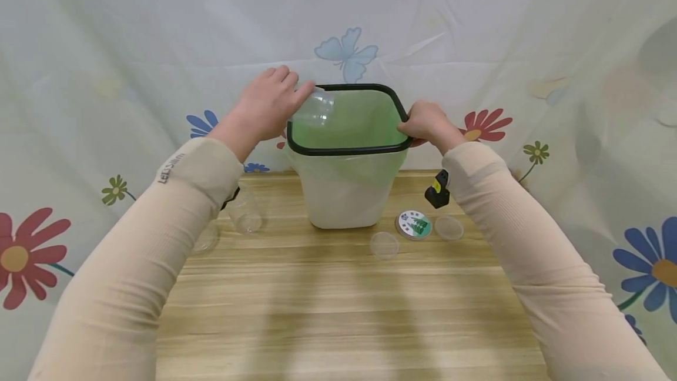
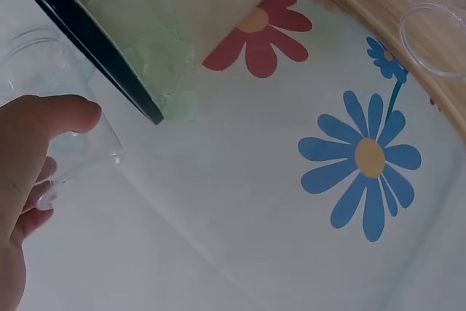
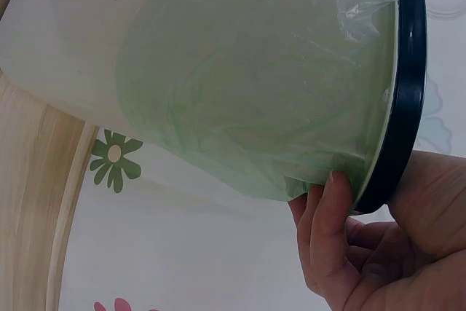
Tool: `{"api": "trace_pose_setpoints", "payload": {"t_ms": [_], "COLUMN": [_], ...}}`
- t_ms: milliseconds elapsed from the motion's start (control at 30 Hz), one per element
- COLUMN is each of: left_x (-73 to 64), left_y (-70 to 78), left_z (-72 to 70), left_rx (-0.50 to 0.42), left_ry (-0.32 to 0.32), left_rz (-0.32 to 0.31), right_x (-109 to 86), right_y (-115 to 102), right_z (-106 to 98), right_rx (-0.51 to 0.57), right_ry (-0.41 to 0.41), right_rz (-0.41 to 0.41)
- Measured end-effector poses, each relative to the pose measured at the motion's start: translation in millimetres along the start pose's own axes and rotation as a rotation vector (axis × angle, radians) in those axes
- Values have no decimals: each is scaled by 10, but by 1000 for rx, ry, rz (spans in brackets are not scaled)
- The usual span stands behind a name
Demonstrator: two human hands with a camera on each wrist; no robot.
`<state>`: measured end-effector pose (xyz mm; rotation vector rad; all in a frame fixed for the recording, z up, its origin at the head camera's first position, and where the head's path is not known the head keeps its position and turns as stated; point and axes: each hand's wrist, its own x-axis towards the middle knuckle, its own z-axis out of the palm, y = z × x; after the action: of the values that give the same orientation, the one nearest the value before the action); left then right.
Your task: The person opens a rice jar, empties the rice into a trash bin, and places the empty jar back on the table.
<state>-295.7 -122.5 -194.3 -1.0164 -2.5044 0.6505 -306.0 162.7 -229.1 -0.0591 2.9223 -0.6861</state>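
Note:
A white trash can point(image 1: 346, 196) with a black rim point(image 1: 349, 150) and a green liner bag point(image 1: 365, 116) stands on the table. My left hand point(image 1: 270, 102) grips a clear plastic jar point(image 1: 319, 106) at the can's left rim. In the left wrist view, the thumb lies across the jar point(image 2: 102, 143), beside the black rim. On the opposite side, my right hand point(image 1: 427, 121) holds the can's rim. The right wrist view shows its fingers point(image 3: 331, 216) curled against the bag just below the rim.
Two clear plastic jars point(image 1: 247, 216) stand left of the can, one partly behind my left sleeve. Right of it lie two clear round lids point(image 1: 384, 246) and a round disc with a printed label point(image 1: 414, 225). A flowered curtain point(image 1: 211, 28) hangs behind the wooden table point(image 1: 338, 310).

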Motion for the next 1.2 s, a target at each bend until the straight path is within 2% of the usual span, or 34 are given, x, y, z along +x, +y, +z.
{"api": "trace_pose_setpoints", "payload": {"t_ms": [133,333,600,767,1000,1200], "left_x": [-42,-133,-323,-442,-600,-725], "left_y": [-22,-66,-162,-183,-152,-105], "left_z": [45,147,316,429,598,766], "left_rx": [-62,-115,-222,-326,-535,-638], "left_ry": [23,17,61,80,98,102], "left_rz": [-68,-151,-280,-378,-559,-618], "right_x": [17,23,26,48,14,34], "right_y": [24,62,86,128,103,120], "right_z": [11,20,20,20,4,13], "right_rx": [10,38,55,58,41,49], "right_ry": [0,14,30,43,36,35], "right_rz": [-5,-21,-16,-33,-25,-32]}}
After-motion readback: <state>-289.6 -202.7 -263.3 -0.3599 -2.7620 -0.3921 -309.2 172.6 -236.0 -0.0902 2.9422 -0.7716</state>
